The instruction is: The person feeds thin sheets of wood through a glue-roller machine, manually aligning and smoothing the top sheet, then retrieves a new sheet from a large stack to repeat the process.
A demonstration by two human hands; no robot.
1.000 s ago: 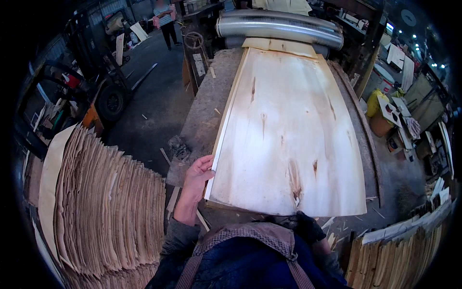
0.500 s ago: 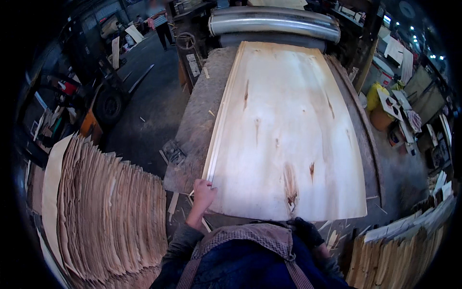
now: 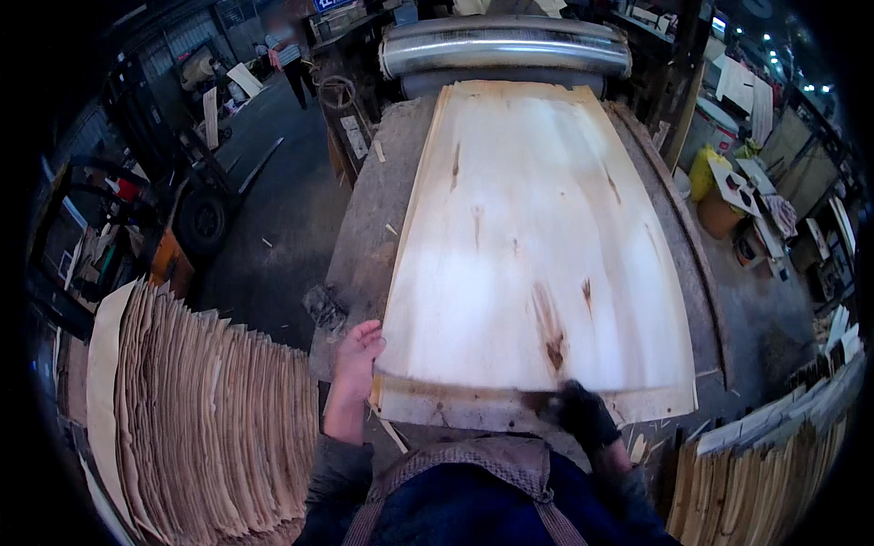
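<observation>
On the feed table (image 3: 364,227), a thin, flexible, likely brittle veneer sheet (image 3: 528,246) is gripped at its near edge by left hand (image 3: 357,357), fingers spread, and right hand (image 3: 583,414), fingers curled.

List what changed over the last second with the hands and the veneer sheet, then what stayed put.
The right hand, dark-gloved, has come into view and now rests on the near edge of the veneer sheet. The left hand slid along the sheet's left edge toward the body and back, staying against the near left corner. The sheet still lies flat on the table with its far end at the metal roller; the veneer stack on the left is unmoved.
</observation>
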